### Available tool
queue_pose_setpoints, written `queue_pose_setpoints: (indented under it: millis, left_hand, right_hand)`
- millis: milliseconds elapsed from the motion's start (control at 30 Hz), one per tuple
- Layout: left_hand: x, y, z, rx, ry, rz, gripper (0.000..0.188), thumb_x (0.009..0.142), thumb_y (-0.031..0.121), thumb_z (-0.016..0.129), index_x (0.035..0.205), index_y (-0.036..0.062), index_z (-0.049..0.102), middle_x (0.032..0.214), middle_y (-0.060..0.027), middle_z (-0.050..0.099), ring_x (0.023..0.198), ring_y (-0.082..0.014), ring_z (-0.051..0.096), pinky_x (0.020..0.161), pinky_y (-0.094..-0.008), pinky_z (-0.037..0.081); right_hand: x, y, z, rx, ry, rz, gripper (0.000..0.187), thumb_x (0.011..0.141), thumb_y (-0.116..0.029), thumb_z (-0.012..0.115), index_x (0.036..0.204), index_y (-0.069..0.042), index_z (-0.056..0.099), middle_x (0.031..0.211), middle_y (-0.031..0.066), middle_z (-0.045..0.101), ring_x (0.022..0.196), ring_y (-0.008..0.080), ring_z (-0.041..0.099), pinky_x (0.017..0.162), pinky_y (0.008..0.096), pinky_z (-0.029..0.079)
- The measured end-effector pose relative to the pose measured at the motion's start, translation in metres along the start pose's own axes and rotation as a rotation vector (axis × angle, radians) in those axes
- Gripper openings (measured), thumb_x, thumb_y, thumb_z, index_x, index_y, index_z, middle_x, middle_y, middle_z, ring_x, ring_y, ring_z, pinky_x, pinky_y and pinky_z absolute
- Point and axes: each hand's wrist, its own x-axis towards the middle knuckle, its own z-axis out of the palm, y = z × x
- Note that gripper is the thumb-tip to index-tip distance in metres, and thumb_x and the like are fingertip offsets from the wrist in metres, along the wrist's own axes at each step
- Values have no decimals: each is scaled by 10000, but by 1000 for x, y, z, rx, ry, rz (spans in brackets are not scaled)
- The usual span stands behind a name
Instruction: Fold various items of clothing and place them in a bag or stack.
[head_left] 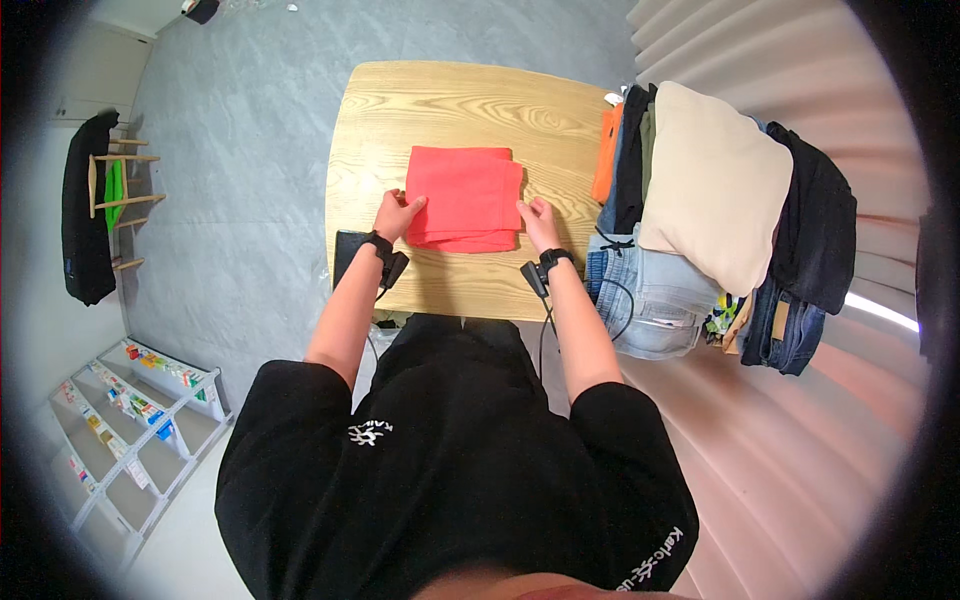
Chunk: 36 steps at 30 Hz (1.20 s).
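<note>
A coral-red piece of fabric, folded into a rough rectangle [463, 193], lies flat on the wooden table [450, 100]. Its layers show along the near edge, and a flap sticks out a little at the right. My left hand [397, 215] grips its left edge, thumb on top and the other fingers partly hidden. At the right edge, my right hand [539, 221] pinches the cloth between thumb and fingers. Whether it is a garment, and of what kind, I cannot tell. Each wrist wears a black strap with a small cabled device.
Beside the table's right edge is a big pile of clothes, with a beige cushion-like item [715, 185], light-blue denim [650, 300] and black garments [815, 220]. A dark flat object [347, 255] rests at the left edge. Further left are a wooden rack [125, 200] and white shelving [140, 430].
</note>
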Motion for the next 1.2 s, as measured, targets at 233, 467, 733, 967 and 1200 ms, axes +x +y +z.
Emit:
queue_pose_setpoints:
  millis: [233,467,733,967,1200]
  left_hand:
    - [-9,-4,3,-712,-491,-200,421,788,143,674,1144,-29,528,1087,-101,612,942,-159,592,838,-289,468]
    - [-98,-32,-15,-876,-315,-5,529,767,106,670,1247,33,461,1104,-70,593,955,-137,562,848,-280,450]
    - [-269,-116,-46,-804,-200,-35,663,722,67,692,1304,14,378,1219,-54,512,1102,-131,469,949,-300,379]
    - [-379,-179,-85,-1066,219,-266,587,711,60,647,1255,23,429,1151,-51,552,1039,-142,519,911,-302,405]
    - [-389,-284,-67,-872,522,-521,658,741,235,709,1253,-42,402,1197,-150,532,1119,-198,498,943,-337,393]
  right_hand:
    - [-7,-10,19,228,-336,237,467,782,-181,689,1176,6,522,1096,91,612,1029,168,554,888,319,431]
    - [-59,-10,16,335,-562,142,470,768,-46,658,1203,0,486,1176,66,562,1034,200,555,904,328,432]
    - [-152,-21,44,-234,-922,-41,425,757,-84,694,1133,19,525,1079,84,605,972,169,571,860,302,447]
    - [-231,-31,138,-361,-1316,-106,446,760,-122,705,1137,28,519,1058,83,614,946,144,576,832,298,457]
    - [-264,3,204,-552,-1106,-465,546,751,-238,709,1169,39,495,1117,186,580,1028,257,566,875,331,441]
